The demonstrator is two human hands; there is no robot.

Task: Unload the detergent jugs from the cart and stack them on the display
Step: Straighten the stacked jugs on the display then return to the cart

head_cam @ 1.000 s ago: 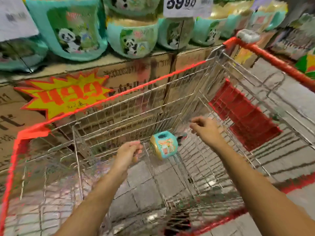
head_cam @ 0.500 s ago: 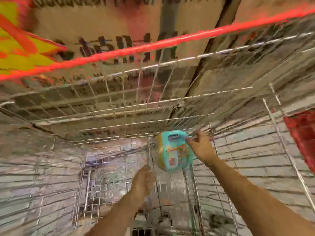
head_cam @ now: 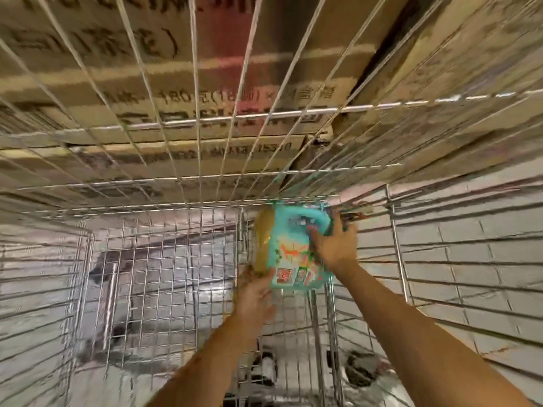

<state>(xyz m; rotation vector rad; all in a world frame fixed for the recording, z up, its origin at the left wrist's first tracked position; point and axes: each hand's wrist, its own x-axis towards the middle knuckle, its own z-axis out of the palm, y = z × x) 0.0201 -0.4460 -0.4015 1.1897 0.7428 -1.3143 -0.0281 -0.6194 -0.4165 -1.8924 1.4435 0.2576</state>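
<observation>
A teal and yellow detergent jug [head_cam: 289, 251] lies deep in the wire cart [head_cam: 164, 259], near its far end. My right hand [head_cam: 335, 245] grips the jug's handle at its upper right. My left hand [head_cam: 255, 292] is against the jug's lower left corner from below; blur hides how its fingers lie. Both forearms reach down into the basket from the lower edge of the view.
Brown cardboard boxes [head_cam: 182, 83] with printed text stand behind the cart's far wire wall. A grey tiled floor [head_cam: 470, 245] shows through the mesh. The cart's dark wheels [head_cam: 358, 368] are visible below the basket.
The view has dropped deeper into the cart. My right hand went from open above the jug to gripping its handle. My left hand moved forward under the jug's bottom corner.
</observation>
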